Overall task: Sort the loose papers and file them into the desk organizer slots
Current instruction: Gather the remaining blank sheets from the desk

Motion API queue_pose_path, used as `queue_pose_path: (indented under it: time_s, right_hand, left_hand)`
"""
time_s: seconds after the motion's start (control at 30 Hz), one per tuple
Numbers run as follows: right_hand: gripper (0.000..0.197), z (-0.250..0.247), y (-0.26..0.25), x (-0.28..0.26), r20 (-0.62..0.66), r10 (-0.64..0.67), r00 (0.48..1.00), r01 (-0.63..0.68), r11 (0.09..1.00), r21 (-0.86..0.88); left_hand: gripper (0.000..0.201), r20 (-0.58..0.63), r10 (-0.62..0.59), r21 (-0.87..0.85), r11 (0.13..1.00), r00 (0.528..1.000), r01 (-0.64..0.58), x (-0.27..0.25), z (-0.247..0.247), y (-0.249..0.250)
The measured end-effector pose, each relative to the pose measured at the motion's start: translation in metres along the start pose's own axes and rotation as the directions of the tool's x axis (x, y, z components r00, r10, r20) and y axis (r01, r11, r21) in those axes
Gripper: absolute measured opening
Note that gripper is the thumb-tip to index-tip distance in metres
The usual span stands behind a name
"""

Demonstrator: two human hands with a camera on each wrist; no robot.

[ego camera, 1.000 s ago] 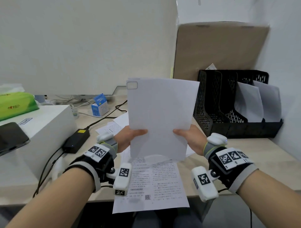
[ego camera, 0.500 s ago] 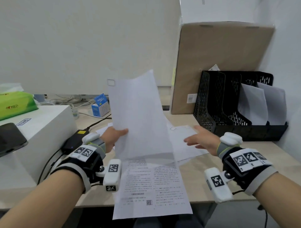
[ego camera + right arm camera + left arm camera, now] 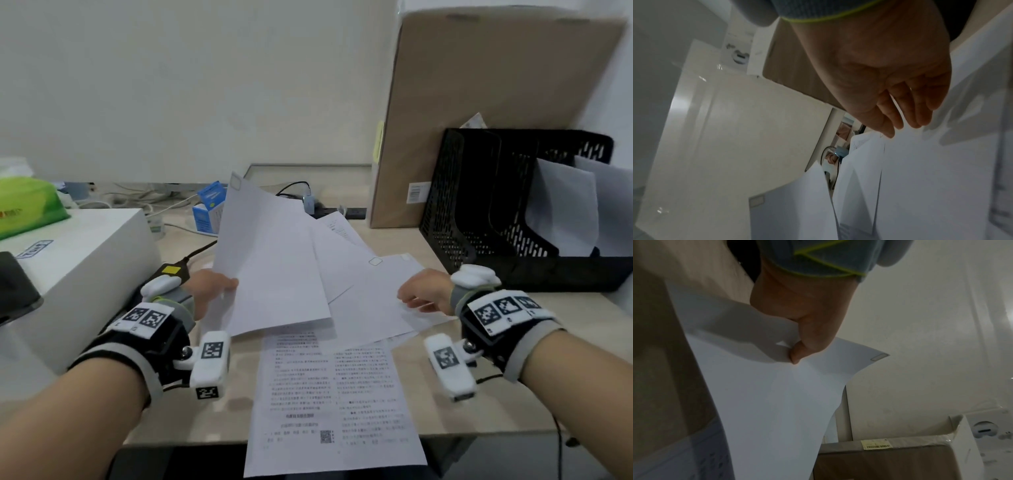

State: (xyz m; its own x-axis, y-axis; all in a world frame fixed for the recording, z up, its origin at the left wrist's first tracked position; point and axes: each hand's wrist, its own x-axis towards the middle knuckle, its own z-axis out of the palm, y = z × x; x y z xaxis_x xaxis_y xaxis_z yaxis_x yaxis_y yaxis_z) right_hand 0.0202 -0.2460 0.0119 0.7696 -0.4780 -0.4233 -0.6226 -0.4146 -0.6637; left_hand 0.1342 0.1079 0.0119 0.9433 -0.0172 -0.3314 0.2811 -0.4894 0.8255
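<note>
Paper (image 3: 270,267), a blank sheet, was pinched at its edge by the left hand (image 3: 209,287) and held tilted above the worktop (image 3: 212,414), apparently awaiting sorting; the right hand (image 3: 426,291), fingers relaxed and empty, reached toward loose sheets (image 3: 373,301) beside the organizer (image 3: 452,212).

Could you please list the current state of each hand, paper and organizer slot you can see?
Left hand: pinches the blank sheet's edge.
Blank sheet: lifted, tilted above the desk.
Right hand: fingers extended over the loose papers, holding nothing.
Loose papers: fanned flat on the desk.
Printed sheet: flat, overhanging the desk's near edge.
Desk organizer: upright; right slots hold sheets, left slots look empty.
</note>
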Motion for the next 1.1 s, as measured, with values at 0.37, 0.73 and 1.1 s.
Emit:
queue_pose_path:
  time_s: [0.37, 0.73, 1.1]
  right_hand:
    - [0.071, 0.023, -0.061, 0.082, -0.053, -0.135, 0.989, 0.108, 0.932, -0.346]
    - [0.073, 0.023, -0.074, 0.110, 0.010, 0.027, 1.000, -0.019, 0.874, -0.485]
    - [0.013, -0.018, -0.064, 0.083, -0.544, -0.338, 0.768, 0.439, 0.896, 0.064]
  left_hand:
    - [0.064, 0.075, -0.123, -0.059, 0.990, 0.990, 0.127, 0.036, 0.021, -0.012]
    - [0.054, 0.039, -0.214, -0.055, 0.975, 0.976, 0.216, 0.050, 0.022, -0.022]
    - [0.038, 0.059, -0.116, -0.105, 0.987, 0.992, 0.122, 0.022, 0.022, -0.014]
